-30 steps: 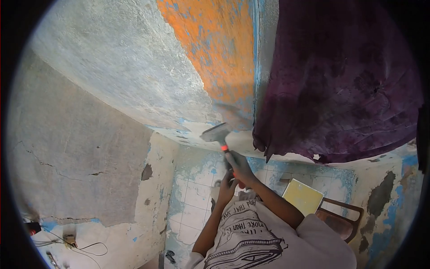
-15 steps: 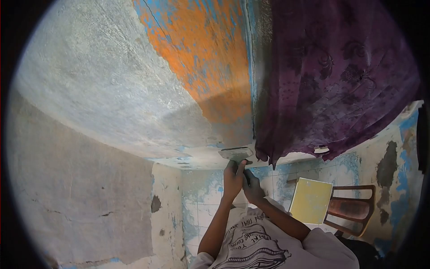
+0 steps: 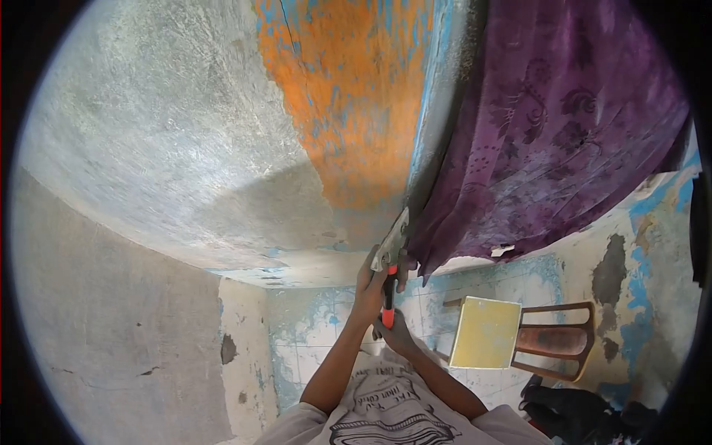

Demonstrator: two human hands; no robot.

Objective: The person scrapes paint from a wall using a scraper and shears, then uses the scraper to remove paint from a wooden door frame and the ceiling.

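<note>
A scraper [image 3: 391, 261] with a broad metal blade and a red and black handle is tilted up toward the wall, its blade tip close to the lower end of the orange painted strip [image 3: 356, 126]. My left hand [image 3: 368, 291] is closed around the scraper where the blade meets the handle, fingers showing on both sides. Lower down, my right hand [image 3: 398, 335] is closed at the red handle end. Just right of the blade hangs the lower corner of a purple patterned curtain [image 3: 534, 148].
Grey bare plaster [image 3: 163, 141] covers the wall to the left. A chair [image 3: 556, 340] with a yellow seat stands on the tiled floor at the right, with dark cloth [image 3: 575, 408] below it. Blue paint peels on the right-hand wall [image 3: 641, 304].
The scraper has turned from lying crosswise to pointing upward, and its handle now shows. My right hand has moved down to the handle end. The whole view has shifted somewhat.
</note>
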